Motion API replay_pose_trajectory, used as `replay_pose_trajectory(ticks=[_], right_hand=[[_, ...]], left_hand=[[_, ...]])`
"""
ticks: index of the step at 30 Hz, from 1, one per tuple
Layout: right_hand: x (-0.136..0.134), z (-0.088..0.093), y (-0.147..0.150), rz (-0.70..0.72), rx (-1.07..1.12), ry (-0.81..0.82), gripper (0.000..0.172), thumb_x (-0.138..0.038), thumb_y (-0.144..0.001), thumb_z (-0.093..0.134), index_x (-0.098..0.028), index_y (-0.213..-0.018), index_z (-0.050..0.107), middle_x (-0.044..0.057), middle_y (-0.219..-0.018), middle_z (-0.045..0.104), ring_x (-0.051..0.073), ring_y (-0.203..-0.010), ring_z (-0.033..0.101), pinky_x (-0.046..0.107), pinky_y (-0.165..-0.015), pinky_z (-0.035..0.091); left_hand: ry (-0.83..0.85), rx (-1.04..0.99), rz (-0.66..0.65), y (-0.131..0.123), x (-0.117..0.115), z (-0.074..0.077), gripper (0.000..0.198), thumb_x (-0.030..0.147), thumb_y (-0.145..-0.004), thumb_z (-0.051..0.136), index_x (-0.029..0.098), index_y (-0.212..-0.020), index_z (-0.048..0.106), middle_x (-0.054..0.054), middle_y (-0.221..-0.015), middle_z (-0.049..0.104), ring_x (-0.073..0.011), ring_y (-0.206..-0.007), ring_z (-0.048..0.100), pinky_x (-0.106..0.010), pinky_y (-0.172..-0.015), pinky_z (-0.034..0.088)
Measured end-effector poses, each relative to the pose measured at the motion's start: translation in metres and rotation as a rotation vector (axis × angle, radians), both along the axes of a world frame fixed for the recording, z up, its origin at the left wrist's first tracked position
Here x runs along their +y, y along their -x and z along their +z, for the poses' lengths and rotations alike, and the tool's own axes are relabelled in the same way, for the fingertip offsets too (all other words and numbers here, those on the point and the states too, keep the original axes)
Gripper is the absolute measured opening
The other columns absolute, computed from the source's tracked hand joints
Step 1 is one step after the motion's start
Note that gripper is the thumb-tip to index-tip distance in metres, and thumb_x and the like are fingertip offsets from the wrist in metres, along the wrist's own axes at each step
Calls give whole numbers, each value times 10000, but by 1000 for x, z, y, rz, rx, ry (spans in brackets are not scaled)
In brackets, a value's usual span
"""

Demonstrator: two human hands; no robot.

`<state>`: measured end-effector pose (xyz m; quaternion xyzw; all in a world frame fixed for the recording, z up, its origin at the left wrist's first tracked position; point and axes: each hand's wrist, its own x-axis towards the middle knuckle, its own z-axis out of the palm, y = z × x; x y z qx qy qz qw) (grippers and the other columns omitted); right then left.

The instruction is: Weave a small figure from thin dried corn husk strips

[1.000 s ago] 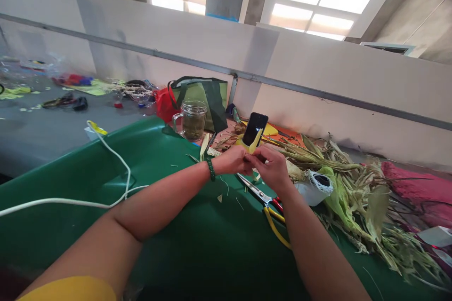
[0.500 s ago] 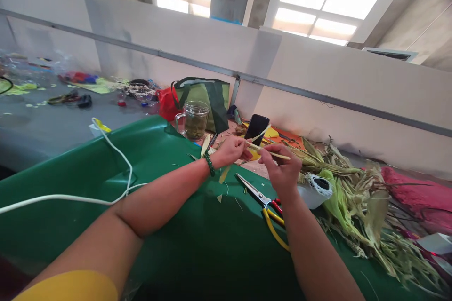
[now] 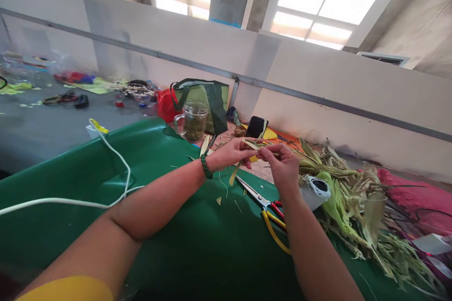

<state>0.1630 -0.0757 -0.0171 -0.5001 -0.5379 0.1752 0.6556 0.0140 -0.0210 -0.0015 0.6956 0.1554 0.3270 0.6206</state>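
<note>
Above the green table cover, my left hand and my right hand meet. Both pinch a pale yellow-green strip of corn husk; one end of it hangs down below my left hand. A green bead bracelet circles my left wrist. Scissors with red and yellow handles lie on the cover just under my hands. A white spool of thread sits beside my right wrist.
A heap of corn husks fills the right side. Behind my hands stand a black phone, a glass mug and a green bag. A white cable crosses the cover at left. A grey table holds scattered items.
My hands have moved from tightly together to slightly apart and a little farther away. The husk strip went from upright to lying across between them, its end now drooping under my left hand.
</note>
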Motion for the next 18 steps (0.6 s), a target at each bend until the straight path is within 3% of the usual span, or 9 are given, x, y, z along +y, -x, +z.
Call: replay_pose_trajectory(ticks=[6, 12, 15, 18], right_hand=[[-4, -2, 4, -42, -140, -39, 229, -391, -694, 722, -198, -644, 611, 22, -635, 664, 178, -596, 648, 313, -578, 521], [-4, -3, 0, -101, -303, -83, 218, -399, -748, 677, -205, -678, 608, 18, -644, 653, 169, -579, 620, 297, -550, 494], [-4, -2, -4, -193, -488, -129, 198, -361, -793, 638, -211, -669, 608, 9, -633, 648, 154, -573, 589, 292, -577, 474], [-8, 1, -4, -339, -718, -312, 193, -303, -816, 627, -221, -642, 609, 27, -675, 663, 179, -671, 598, 325, -676, 476]], left_hand=[[-11, 9, 34, 0, -1, 0, 444, 417, -818, 648, 87, -1114, 652, -29, -620, 656, -97, -516, 610, -189, -525, 443], [117, 1, 61, 1, 5, 0, 348, 349, -811, 672, 115, -1069, 670, -89, -859, 726, -145, -785, 676, -214, -655, 490], [150, -65, 96, 2, 6, 0, 262, 270, -799, 680, 117, -1012, 687, -98, -984, 717, -134, -846, 661, -213, -704, 491], [192, -116, 151, 3, 8, 0, 199, 198, -786, 671, 106, -960, 699, -102, -1012, 712, -123, -851, 648, -204, -720, 481]])
